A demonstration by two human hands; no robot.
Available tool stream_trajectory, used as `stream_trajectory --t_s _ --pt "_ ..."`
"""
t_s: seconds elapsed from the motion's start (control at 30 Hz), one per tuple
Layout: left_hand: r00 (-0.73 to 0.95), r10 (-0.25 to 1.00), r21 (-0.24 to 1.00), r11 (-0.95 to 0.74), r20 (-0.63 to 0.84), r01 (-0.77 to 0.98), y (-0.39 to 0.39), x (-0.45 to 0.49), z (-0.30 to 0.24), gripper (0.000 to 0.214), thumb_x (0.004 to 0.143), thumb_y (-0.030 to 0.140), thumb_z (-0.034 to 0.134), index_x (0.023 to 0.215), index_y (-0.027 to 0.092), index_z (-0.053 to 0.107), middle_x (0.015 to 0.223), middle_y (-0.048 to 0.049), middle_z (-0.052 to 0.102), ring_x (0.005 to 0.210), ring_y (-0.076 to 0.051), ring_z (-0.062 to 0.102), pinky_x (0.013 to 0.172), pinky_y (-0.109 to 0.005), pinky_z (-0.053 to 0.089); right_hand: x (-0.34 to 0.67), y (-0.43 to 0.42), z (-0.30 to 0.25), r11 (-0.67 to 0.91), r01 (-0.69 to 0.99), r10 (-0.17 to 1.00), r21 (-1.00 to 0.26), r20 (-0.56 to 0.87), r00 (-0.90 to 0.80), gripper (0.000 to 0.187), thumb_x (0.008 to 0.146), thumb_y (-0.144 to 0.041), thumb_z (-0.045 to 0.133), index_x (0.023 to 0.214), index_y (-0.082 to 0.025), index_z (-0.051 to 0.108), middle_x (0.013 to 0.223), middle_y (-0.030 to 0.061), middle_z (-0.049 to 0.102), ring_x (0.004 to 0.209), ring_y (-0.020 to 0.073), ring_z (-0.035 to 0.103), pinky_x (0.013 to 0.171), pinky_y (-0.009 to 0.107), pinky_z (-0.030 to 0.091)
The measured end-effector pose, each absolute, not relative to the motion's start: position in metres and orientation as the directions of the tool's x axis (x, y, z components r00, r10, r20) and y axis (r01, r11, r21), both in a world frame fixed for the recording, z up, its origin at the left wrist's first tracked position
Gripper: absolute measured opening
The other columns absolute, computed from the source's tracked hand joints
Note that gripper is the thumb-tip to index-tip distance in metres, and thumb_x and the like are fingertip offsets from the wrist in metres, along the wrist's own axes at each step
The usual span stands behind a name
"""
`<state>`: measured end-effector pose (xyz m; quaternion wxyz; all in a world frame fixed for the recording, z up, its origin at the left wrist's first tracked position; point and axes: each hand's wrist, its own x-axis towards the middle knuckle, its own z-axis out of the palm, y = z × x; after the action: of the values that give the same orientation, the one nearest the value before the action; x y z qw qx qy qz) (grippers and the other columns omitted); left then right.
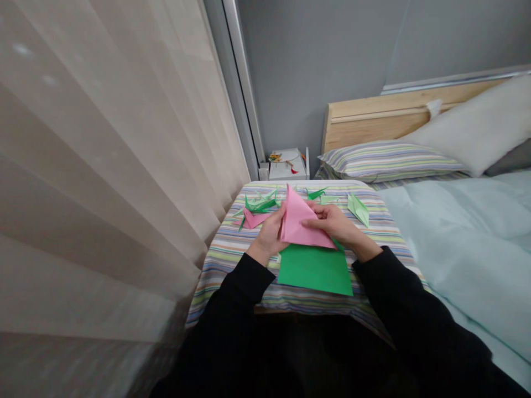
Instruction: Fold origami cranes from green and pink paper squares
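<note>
A sheet of pink paper, folded into a triangle, is held up between both hands. My left hand grips its left edge, the fingers partly hidden behind it. On the right side my right hand pinches the paper, thumb in front. Below the triangle lies a green sheet of paper on the striped cloth. Beyond my left hand sit a pink folded paper piece and several green paper cranes. To the right of my right hand rests a light green folded paper piece.
A beige curtain hangs along the left. Behind the table stands a small white cabinet with small coloured items on top. To the right is a bed with a pale blue quilt, a striped pillow and a wooden headboard.
</note>
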<state>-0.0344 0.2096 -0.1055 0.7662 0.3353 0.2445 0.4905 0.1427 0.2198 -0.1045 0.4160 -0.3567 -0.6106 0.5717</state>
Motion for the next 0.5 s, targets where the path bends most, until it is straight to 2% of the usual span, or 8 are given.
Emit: stream_trajectory --t_s 0.1,0.2,0.3,0.4,0.5 --pt "0.295 0.948 0.772 0.101 0.117 -0.628 0.213 -0.032 -0.109 0.038 0.088 0.044 0.074 0.113 0.016 0.075 0.108 -0.0096 0.080 0.107 -0.028 0.073 0.094 -0.037 0.058 0.142 0.227 -0.109 0.091 -0.171 0.988 -0.981 0.110 -0.109 0.042 0.062 -0.043 0.090 0.089 -0.016 0.072 0.078 0.0051 0.076 0.062 0.0173 0.065 0.057 0.029 0.050" --pt "0.177 0.966 0.821 -0.058 0.190 -0.568 0.216 -0.030 -0.115 0.040 0.074 0.026 0.086 0.112 0.018 0.076 0.094 -0.0035 0.081 0.089 -0.018 0.074 0.088 -0.027 0.057 0.142 0.232 -0.113 0.077 -0.236 0.997 -0.969 0.079 -0.002 0.045 0.061 -0.044 0.091 0.090 -0.019 0.067 0.071 0.0029 0.074 0.059 0.0176 0.065 0.057 0.030 0.051" --pt "0.065 0.982 0.830 -0.112 0.175 -0.546 0.219 -0.030 -0.121 0.043 0.069 0.022 0.089 0.109 0.018 0.076 0.078 0.0005 0.078 0.073 -0.014 0.071 0.081 -0.026 0.057 0.142 0.230 -0.113 0.090 -0.216 0.993 -0.972 0.105 -0.058 0.044 0.064 -0.044 0.089 0.093 -0.018 0.069 0.074 0.0037 0.075 0.060 0.0175 0.065 0.057 0.030 0.051" --pt "-0.053 0.983 0.813 -0.173 0.173 -0.556 0.222 -0.033 -0.122 0.042 0.067 0.026 0.090 0.106 0.017 0.075 0.078 -0.0007 0.078 0.071 -0.016 0.072 0.078 -0.029 0.056 0.142 0.227 -0.113 0.111 -0.207 0.974 -0.972 0.148 -0.173 0.041 0.068 -0.045 0.085 0.094 -0.016 0.074 0.083 0.0066 0.077 0.067 0.0184 0.068 0.062 0.031 0.055" --pt "-0.122 0.973 0.826 -0.232 0.198 -0.513 0.224 -0.034 -0.123 0.042 0.067 0.034 0.090 0.102 0.016 0.074 0.080 -0.0022 0.078 0.070 -0.018 0.071 0.073 -0.030 0.055 0.142 0.227 -0.114 0.121 -0.162 0.954 -0.979 0.160 -0.253 0.037 0.067 -0.045 0.085 0.087 -0.015 0.077 0.083 0.0071 0.078 0.069 0.0194 0.068 0.064 0.033 0.057"
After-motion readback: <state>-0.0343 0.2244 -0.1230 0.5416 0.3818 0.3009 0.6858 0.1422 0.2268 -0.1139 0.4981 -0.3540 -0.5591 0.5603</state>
